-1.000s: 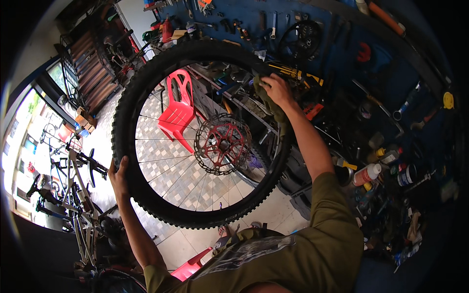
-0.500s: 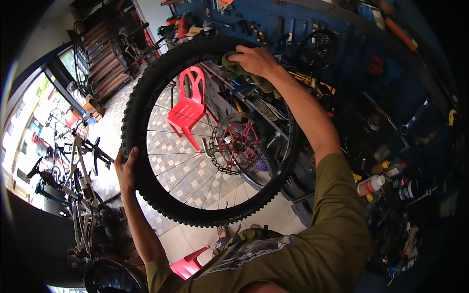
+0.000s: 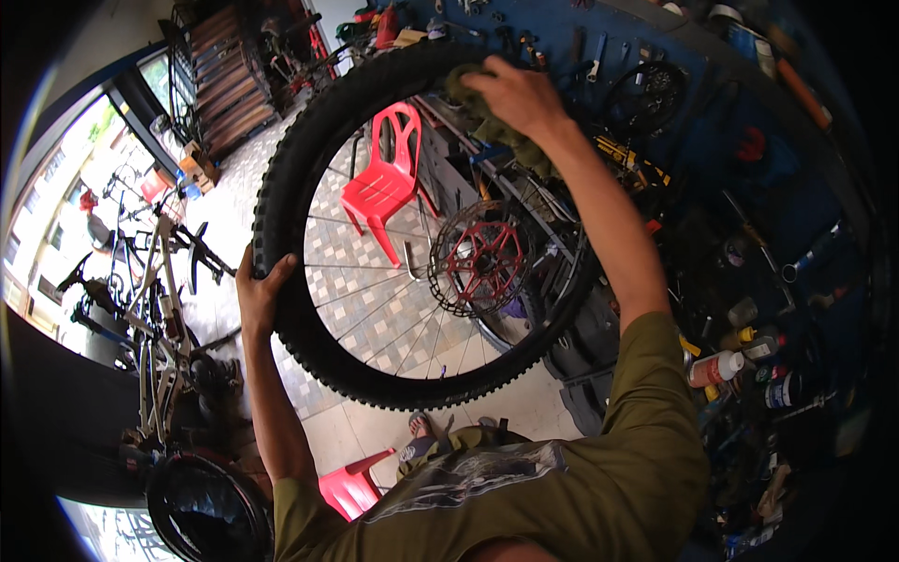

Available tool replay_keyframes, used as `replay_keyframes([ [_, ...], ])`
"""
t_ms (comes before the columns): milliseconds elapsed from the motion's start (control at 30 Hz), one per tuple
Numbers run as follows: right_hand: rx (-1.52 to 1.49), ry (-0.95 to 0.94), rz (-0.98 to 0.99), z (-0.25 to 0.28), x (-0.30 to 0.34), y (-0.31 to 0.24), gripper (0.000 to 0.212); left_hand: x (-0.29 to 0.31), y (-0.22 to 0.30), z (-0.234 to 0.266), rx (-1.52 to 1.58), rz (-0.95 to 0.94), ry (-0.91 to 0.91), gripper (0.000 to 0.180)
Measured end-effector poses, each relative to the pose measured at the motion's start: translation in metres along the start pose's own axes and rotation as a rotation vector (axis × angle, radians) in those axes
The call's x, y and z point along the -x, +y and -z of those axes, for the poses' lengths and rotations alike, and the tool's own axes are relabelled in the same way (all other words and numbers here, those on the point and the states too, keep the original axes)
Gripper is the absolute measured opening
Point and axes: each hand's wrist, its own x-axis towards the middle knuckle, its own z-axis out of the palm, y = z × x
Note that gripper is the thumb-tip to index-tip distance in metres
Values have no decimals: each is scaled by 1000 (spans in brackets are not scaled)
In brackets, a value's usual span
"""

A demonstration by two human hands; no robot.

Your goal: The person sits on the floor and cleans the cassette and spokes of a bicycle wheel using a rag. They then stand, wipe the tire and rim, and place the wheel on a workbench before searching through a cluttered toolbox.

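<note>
A bicycle wheel with a black knobby tyre (image 3: pixel 302 323) is held up in front of me, its spokes and the cassette with a red centre (image 3: pixel 480 262) facing me. My left hand (image 3: pixel 265 290) grips the tyre at its left side, thumb over the near face. At the upper right of the wheel, my right hand (image 3: pixel 526 98) is closed on a dark green cloth (image 3: pixel 510 140), pressed against the tyre and rim. Part of the cloth hangs below the hand. The fingertips of my right hand are partly hidden in the cloth.
Beyond the wheel stands a red plastic chair (image 3: pixel 386 183); another red chair (image 3: pixel 351 485) is near my legs. Bicycle frames (image 3: pixel 159 347) stand at left. Tools hang on the blue wall (image 3: pixel 562 37), and a white bottle (image 3: pixel 716 368) stands among clutter at right.
In the picture, the wheel and both hands sit slightly higher and further right, as does the background. My left hand keeps its grip, and the cloth stays in my right hand against the tyre.
</note>
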Motion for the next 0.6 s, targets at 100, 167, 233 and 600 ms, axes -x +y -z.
replay_keyframes([
  [100,104,-56,-101,28,17,3,36,8,5,7,-44,-36,-62,84],
  [167,163,27,-99,52,31,6,38,9,6,5,-13,-81,-19,78],
  [233,252,67,-156,83,46,5,39,9,25,3,28,-89,-73,76],
  [600,448,47,-541,209,180,-109,31,3,87,56,-23,-466,-498,78],
])
